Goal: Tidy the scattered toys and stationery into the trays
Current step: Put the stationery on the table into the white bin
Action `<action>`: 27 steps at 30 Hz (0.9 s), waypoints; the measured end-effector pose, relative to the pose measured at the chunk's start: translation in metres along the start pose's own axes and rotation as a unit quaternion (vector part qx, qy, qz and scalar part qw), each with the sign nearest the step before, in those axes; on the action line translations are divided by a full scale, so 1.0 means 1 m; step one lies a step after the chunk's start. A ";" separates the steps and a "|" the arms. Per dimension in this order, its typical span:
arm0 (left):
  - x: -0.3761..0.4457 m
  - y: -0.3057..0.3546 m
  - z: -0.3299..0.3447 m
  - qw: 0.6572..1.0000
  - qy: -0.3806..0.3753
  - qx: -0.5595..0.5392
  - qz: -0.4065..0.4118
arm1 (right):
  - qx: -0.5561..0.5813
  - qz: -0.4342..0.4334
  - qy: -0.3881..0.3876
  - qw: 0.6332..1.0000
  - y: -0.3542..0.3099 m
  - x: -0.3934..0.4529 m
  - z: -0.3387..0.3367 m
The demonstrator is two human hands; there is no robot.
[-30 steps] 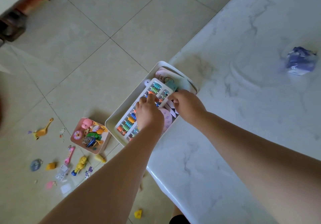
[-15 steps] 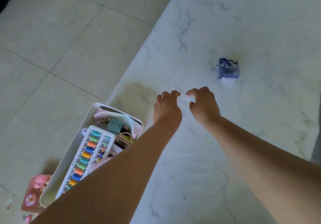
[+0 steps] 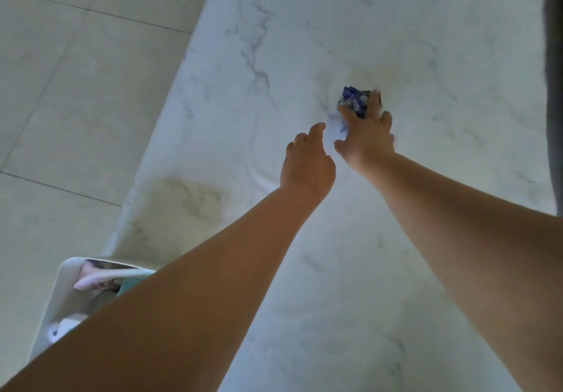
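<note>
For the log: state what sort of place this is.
Probably a room at home: a marble-look table above a tiled floor, with a white tray of toys at its edge.

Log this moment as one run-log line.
right hand: grips blue packet on marble table | left hand: open, empty | white tray: table edge

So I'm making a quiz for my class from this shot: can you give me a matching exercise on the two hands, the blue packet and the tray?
Things:
1 right hand
2 left hand
3 blue packet
4 tray

States:
A at the table's near left edge
B under fingers, on the table
C holds nothing, over the table
D touches the packet

Pairs: 1-D, 2-C, 3-B, 4-A
</note>
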State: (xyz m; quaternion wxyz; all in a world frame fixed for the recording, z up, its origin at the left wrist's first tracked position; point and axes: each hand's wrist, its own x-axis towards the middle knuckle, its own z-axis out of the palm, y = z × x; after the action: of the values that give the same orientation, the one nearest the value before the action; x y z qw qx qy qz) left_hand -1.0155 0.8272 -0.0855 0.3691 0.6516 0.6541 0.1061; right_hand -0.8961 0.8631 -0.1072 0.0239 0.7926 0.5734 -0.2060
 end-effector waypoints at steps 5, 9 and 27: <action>-0.007 -0.018 -0.002 0.998 0.009 -0.041 -0.036 | 0.040 -0.084 0.102 0.990 -0.004 -0.008 0.022; -0.020 -0.033 -0.017 0.993 0.021 -0.074 -0.091 | 0.074 -0.193 0.092 0.974 -0.016 -0.050 0.047; -0.224 -0.093 -0.104 0.898 0.266 -0.232 -0.265 | 0.181 -0.442 -0.018 0.879 -0.104 -0.249 0.049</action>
State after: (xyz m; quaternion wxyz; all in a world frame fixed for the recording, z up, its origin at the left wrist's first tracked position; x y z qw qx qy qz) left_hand -1.1790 0.6426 0.0076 0.3367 0.2980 0.8331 0.3221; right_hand -1.0702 0.6613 -0.0427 -0.2032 0.4437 0.8160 -0.3098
